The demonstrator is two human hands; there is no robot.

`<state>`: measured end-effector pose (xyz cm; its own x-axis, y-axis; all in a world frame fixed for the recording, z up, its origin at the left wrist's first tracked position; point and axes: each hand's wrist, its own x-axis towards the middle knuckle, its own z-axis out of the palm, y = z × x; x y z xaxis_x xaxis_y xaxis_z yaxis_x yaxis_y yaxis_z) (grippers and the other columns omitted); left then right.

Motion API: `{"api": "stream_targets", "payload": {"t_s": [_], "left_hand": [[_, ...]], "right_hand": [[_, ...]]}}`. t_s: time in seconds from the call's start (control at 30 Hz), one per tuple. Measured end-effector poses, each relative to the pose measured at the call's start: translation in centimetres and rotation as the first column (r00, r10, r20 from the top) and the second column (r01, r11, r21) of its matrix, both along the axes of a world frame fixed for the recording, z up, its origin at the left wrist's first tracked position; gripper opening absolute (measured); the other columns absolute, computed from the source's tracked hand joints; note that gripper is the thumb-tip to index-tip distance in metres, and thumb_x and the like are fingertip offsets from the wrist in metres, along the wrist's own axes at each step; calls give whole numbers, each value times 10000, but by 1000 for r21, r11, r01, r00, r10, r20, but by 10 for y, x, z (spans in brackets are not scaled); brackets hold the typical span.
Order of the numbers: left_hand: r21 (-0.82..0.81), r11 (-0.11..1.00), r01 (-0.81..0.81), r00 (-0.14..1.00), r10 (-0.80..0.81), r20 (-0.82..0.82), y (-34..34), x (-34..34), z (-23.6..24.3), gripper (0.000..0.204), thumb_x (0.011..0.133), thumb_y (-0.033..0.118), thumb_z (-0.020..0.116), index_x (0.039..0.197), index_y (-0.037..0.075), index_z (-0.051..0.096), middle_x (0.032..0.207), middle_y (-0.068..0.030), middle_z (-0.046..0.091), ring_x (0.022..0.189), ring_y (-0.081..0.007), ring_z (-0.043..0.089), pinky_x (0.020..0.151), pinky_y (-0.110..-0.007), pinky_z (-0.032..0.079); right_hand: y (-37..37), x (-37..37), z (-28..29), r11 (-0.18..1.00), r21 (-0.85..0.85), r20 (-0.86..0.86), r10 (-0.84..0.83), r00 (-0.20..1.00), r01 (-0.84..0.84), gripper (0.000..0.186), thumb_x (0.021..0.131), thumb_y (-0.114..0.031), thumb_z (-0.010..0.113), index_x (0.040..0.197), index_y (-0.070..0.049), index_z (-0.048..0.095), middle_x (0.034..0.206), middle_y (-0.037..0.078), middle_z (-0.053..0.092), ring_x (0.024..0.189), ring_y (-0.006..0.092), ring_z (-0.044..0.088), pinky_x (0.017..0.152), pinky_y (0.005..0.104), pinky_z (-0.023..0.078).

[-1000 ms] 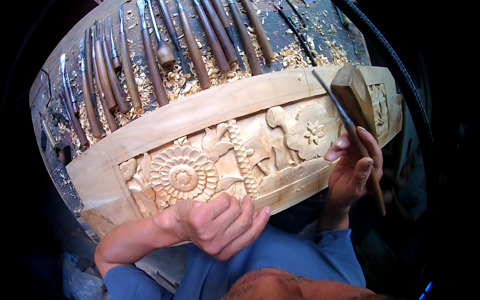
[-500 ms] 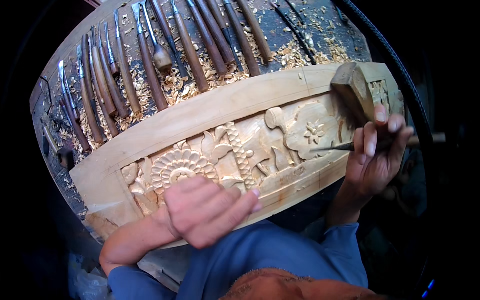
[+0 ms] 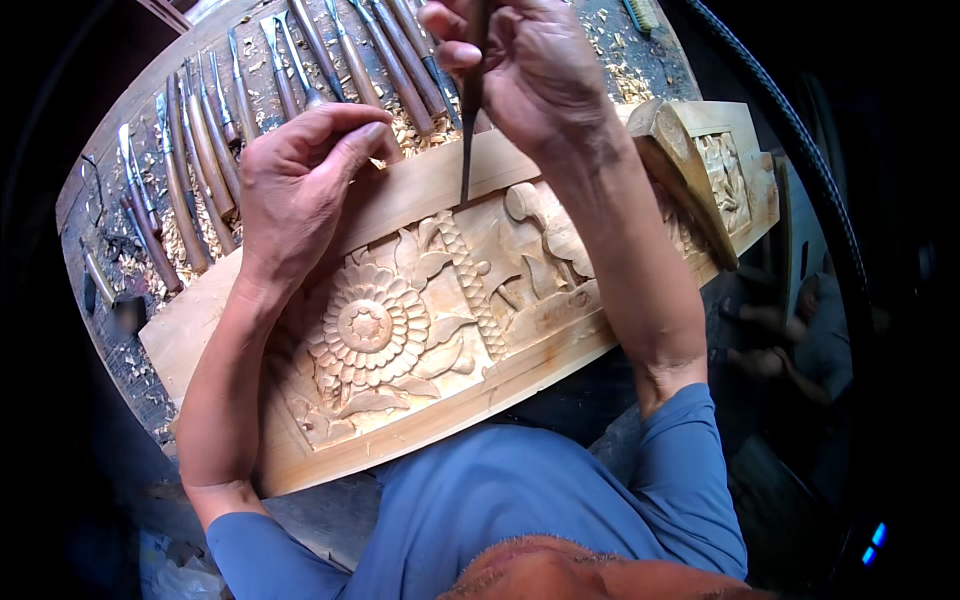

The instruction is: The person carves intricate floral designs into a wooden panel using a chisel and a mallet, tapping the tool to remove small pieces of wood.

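In my right hand [image 3: 545, 85] is a carving chisel [image 3: 468, 130], held upright by its handle. The chisel's dark, narrow blade points down at the inner upper edge of a carved wooden panel [image 3: 390, 435]. My left hand [image 3: 300, 185] hovers over the panel's far border beside the row of tools, its fingers curled and thumb bent in. Anything inside those fingers is hidden. Between my forearms the panel shows a round flower [image 3: 365, 327] in relief and a scaly twisted column [image 3: 468, 270]. My right forearm covers part of the carving.
Several chisels and gouges with wooden handles [image 3: 215, 150] lie along the bench [image 3: 140, 390] among pale shavings [image 3: 405, 135]. A thick wooden mallet-like piece [image 3: 680, 165] rests across the panel's right part. A small brush [image 3: 641, 14] is at the far edge. Someone sits [image 3: 810, 340] at right.
My right hand has swung up and left, turning the chisel from lying sideways to pointing down. My left hand has moved from the near edge to the far border. The panel has shifted slightly.
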<state>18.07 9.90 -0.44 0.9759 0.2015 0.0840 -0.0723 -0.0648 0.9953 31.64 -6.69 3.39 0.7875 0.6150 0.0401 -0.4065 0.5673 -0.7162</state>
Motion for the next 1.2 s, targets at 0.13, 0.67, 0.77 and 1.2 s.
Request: {"api": "stream_targets", "payload": {"t_s": [0.13,0.67,0.77,1.2], "left_hand": [[-51,998,23,999,-25,-38,3,2,-2,166,1006,69,705,1132,-2,785,960,-36,788,887,-84,724,811,-220,578],[362,913,189,982,-177,-68,-1,5,15,168,896,126,807,1011,3,811,879,-103,798,761,-150,753,716,-286,575],[371,906,205,979,-193,-70,-1,5,18,159,890,112,808,1005,3,809,876,-101,796,761,-150,751,718,-286,574],[349,912,217,976,-191,-107,-2,6,17,165,884,101,801,1017,3,810,897,-92,804,792,-135,750,745,-282,571]], "right_hand": [[12,4,-34,990,117,13,78,997,-79,445,1114,-444,514,1157,-14,621,974,169,667,520,110,451,453,217,346],[15,-7,-42,982,30,-248,186,951,-184,363,1101,-401,577,1040,-43,597,858,141,663,458,113,506,364,185,342],[17,-11,-27,983,-99,-258,126,958,-156,388,1098,-417,578,1010,-39,589,805,134,660,427,117,485,364,190,344],[13,-17,-11,986,-12,-389,149,909,-167,531,1119,-540,448,903,-60,512,699,79,539,454,137,483,345,215,346]]}}
